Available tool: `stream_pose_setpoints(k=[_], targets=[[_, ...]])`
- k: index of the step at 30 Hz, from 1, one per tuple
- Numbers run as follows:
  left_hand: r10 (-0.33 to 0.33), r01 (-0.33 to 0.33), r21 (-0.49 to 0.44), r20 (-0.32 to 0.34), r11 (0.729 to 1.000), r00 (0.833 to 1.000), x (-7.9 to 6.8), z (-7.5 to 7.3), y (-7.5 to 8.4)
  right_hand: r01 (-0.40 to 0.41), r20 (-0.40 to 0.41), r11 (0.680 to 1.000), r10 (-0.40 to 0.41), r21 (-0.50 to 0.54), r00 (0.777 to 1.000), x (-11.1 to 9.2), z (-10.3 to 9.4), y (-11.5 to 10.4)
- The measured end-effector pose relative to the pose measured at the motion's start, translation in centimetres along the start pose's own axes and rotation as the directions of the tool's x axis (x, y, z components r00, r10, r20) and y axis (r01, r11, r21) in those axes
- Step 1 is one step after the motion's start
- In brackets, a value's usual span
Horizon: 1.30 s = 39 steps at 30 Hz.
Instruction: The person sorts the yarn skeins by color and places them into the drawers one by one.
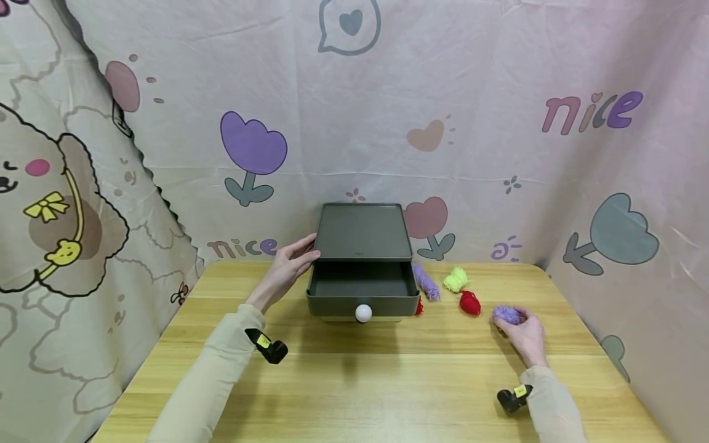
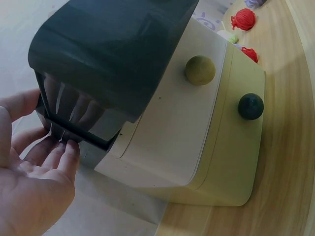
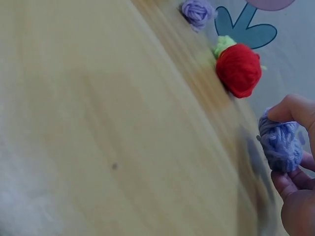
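A small drawer cabinet (image 1: 364, 231) with a dark grey top stands on the table, and its grey top drawer (image 1: 338, 304) with a white round knob (image 1: 363, 313) is pulled out. My left hand (image 1: 289, 266) touches the upper left side of the cabinet; in the left wrist view its fingertips (image 2: 69, 150) lie against the glossy dark side. Over the table's right part, my right hand (image 1: 526, 337) pinches a purple yarn ball (image 1: 506, 315) between thumb and fingers. In the right wrist view this yarn ball (image 3: 280, 142) shows its wound strands.
Right of the cabinet lie a lilac yarn skein (image 1: 425, 282), a yellow-green yarn ball (image 1: 456, 279) and a red yarn ball (image 1: 469, 303). Another red yarn piece (image 1: 419, 306) is partly hidden by the drawer. A printed cloth (image 1: 354, 123) hangs behind the table (image 1: 443, 394).
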<state>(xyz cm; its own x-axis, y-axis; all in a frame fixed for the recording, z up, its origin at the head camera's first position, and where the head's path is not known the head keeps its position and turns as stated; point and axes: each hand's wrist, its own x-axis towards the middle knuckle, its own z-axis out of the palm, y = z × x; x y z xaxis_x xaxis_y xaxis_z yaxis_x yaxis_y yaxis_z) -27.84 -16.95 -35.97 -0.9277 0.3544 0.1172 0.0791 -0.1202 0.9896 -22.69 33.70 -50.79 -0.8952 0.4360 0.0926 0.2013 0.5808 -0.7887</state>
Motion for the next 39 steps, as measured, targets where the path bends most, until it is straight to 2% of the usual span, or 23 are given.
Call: stream_pose_setpoints(k=[7, 13, 20, 32, 39], targets=[[0.003, -0.003, 0.006, 0.0, 1.0, 1.0, 0.0, 0.0, -0.1, 0.011, 0.061, 1.0, -0.012, 0.009, 0.998, 0.0, -0.6, -1.8], [0.002, -0.002, 0.012, -0.009, 1.0, 1.0, 0.1, 0.1, -0.1, 0.091, 0.075, 0.995, -0.094, 0.044, 0.993, 0.2, -1.0, -3.9], [-0.001, 0.001, 0.0, -0.008, 1.0, 1.0, 0.0, 0.1, 0.0, 0.171, 0.109, 0.981, -0.181, 0.091, 0.977, 0.5, -1.0, -7.2], [0.0, 0.0, 0.007, -0.001, 1.0, 1.0, 0.0, -0.1, -0.1, 0.31, 0.191, 0.932, -0.344, 0.187, 0.919, 0.3, -0.7, -13.8], [-0.001, 0.001, 0.004, -0.002, 1.0, 1.0, 0.0, 0.0, 0.0, 0.399, 0.225, 0.888, -0.447, 0.229, 0.865, -0.6, -0.8, -17.7]])
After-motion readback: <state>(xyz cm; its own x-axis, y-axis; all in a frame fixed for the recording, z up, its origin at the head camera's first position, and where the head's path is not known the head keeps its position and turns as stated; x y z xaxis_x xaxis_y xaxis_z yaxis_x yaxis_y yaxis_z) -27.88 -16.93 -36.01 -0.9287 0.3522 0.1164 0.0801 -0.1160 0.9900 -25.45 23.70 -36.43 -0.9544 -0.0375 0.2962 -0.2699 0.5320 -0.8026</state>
